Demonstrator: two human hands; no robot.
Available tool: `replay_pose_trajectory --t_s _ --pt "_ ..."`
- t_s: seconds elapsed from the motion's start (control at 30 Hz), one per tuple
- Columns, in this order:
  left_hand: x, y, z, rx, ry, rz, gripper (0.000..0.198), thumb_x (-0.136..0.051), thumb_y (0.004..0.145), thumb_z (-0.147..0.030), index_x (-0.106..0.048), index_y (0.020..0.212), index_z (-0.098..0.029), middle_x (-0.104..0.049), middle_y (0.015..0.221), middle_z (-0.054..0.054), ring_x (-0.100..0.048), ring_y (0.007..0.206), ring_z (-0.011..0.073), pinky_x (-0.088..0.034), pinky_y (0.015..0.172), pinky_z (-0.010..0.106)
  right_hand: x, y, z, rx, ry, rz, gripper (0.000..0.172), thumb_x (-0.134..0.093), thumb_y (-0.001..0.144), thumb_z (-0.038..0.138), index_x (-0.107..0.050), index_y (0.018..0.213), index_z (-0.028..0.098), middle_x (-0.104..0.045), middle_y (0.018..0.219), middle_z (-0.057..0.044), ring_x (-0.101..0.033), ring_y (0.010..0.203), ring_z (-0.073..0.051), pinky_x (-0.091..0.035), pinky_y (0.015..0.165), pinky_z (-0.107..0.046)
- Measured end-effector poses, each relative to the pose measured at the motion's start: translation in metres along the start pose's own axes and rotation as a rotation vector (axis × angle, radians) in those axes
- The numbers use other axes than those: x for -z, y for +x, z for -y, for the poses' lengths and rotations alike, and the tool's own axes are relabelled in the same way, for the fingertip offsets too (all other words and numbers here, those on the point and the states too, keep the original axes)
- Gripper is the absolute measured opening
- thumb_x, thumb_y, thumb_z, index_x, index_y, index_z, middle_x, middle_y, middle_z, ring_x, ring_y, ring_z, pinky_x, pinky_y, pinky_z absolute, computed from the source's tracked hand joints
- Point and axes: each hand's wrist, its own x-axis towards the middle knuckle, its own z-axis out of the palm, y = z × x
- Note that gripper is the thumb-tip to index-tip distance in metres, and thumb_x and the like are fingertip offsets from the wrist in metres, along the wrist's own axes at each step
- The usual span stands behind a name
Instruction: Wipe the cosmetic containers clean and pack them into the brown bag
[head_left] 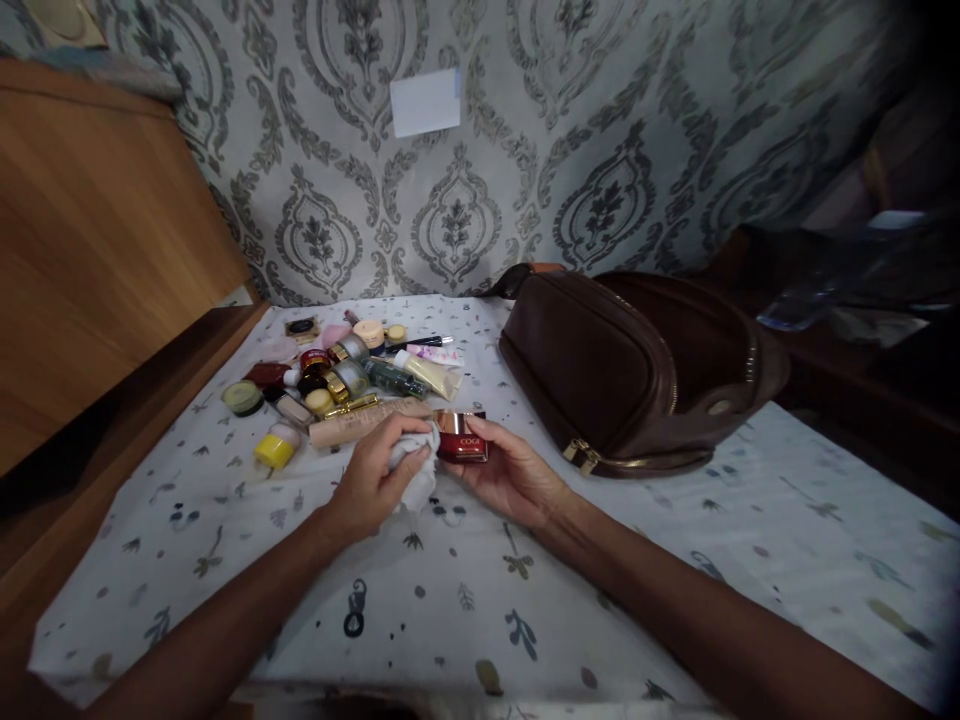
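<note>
My right hand grips a red cosmetic jar with a shiny gold-toned cap and light lettering. Bunched in my left hand is a white cloth, which meets the jar's left side. Both hands are close together above the patterned cloth. Just beyond my left hand lies a long beige tube. A yellow-based jar stands to its left, near a small green round pot. Behind these, a cream tube and a dark green bottle lie among several jars.
A large brown toiletry bag, unzipped at the top, stands on the right. White printed fabric covers the table. A wooden cabinet borders the left side, and patterned wallpaper with a white card rises behind.
</note>
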Motion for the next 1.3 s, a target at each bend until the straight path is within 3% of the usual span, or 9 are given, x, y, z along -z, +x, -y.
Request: replay_pose_trajectory --t_s 0.3,0.43,0.57,0.7,0.77,0.93,1.07,1.2,1.3 --pt "0.0005 -0.0006 -0.0039 -0.036 0.019 0.087 0.013 -0.053 0.094 -0.026 -0.058 0.105 -0.019 -0.068 0.101 0.006 -0.065 0.093 0.0191 -0.050 0.080 0.029 0.0078 0.0052 -0.0007 0.047 0.036 -0.018 0.024 -0.083 0.074 0.026 -0.069 0.090 0.014 -0.074 0.088 -0.002 -0.068 0.078 -0.012 -0.058 0.077 -0.023" --pt "0.0004 -0.0007 -0.0010 -0.003 0.013 0.065 0.015 -0.053 0.094 -0.026 -0.056 0.108 -0.020 -0.068 0.104 0.006 -0.064 0.095 0.0205 -0.050 0.083 0.032 0.0047 0.0033 -0.0002 0.025 0.017 -0.018 0.026 -0.083 0.075 0.026 -0.069 0.093 0.013 -0.074 0.089 -0.004 -0.068 0.081 -0.014 -0.058 0.076 -0.024" --pt "0.0006 -0.0010 0.0016 0.038 0.010 0.037 0.019 -0.053 0.094 -0.027 -0.054 0.111 -0.020 -0.066 0.107 0.007 -0.063 0.093 0.0201 -0.050 0.077 0.030 0.0015 0.0013 0.0013 -0.025 0.041 -0.019 0.034 -0.083 0.072 0.025 -0.069 0.101 0.013 -0.074 0.091 -0.005 -0.068 0.081 -0.015 -0.059 0.072 -0.026" --pt "0.0006 -0.0008 0.0003 0.016 -0.008 0.082 0.015 -0.054 0.093 -0.028 -0.056 0.106 -0.021 -0.068 0.102 0.006 -0.064 0.092 0.0206 -0.050 0.077 0.030 0.0048 0.0031 0.0026 0.008 0.107 -0.048 0.019 -0.082 0.073 0.023 -0.067 0.082 0.017 -0.072 0.080 0.000 -0.067 0.074 -0.014 -0.059 0.068 -0.025" --pt "0.0007 -0.0005 -0.0010 0.006 -0.014 0.110 0.015 -0.054 0.092 -0.028 -0.057 0.105 -0.021 -0.068 0.101 0.006 -0.064 0.092 0.0209 -0.051 0.078 0.031 0.0067 0.0042 0.0028 0.020 0.116 -0.067 0.021 -0.084 0.072 0.027 -0.066 0.078 0.018 -0.072 0.078 0.000 -0.067 0.073 -0.013 -0.059 0.066 -0.024" --pt "0.0020 0.0011 -0.0022 0.003 -0.011 0.096 0.015 -0.054 0.093 -0.027 -0.057 0.106 -0.020 -0.068 0.103 0.006 -0.064 0.095 0.0209 -0.050 0.083 0.032 0.0056 0.0029 0.0013 0.004 0.052 -0.070 0.032 -0.090 0.064 0.025 -0.069 0.087 0.016 -0.074 0.088 -0.002 -0.067 0.080 -0.013 -0.058 0.071 -0.022" --pt "0.0041 0.0033 -0.0014 0.022 -0.015 0.042 0.016 -0.053 0.093 -0.026 -0.057 0.108 -0.020 -0.068 0.104 0.006 -0.064 0.095 0.0206 -0.050 0.085 0.032 0.0029 0.0001 0.0006 -0.014 -0.016 0.023 0.028 -0.086 0.070 0.026 -0.071 0.091 0.014 -0.074 0.088 -0.002 -0.067 0.080 -0.013 -0.057 0.075 -0.023" --pt "0.0050 0.0041 -0.0026 -0.008 -0.030 0.080 0.015 -0.053 0.093 -0.027 -0.058 0.106 -0.020 -0.068 0.102 0.007 -0.064 0.093 0.0211 -0.050 0.083 0.033 0.0047 0.0022 0.0033 -0.022 0.040 0.000 0.030 -0.081 0.076 0.026 -0.070 0.102 0.015 -0.073 0.095 -0.005 -0.068 0.085 -0.014 -0.058 0.078 -0.025" --pt "0.0044 0.0033 -0.0034 -0.023 -0.045 0.129 0.016 -0.053 0.094 -0.028 -0.058 0.106 -0.020 -0.068 0.103 0.007 -0.064 0.093 0.0212 -0.051 0.083 0.033 0.0081 0.0054 0.0050 -0.007 0.102 -0.028 0.025 -0.081 0.077 0.027 -0.069 0.096 0.016 -0.073 0.096 -0.005 -0.068 0.085 -0.015 -0.059 0.075 -0.024"
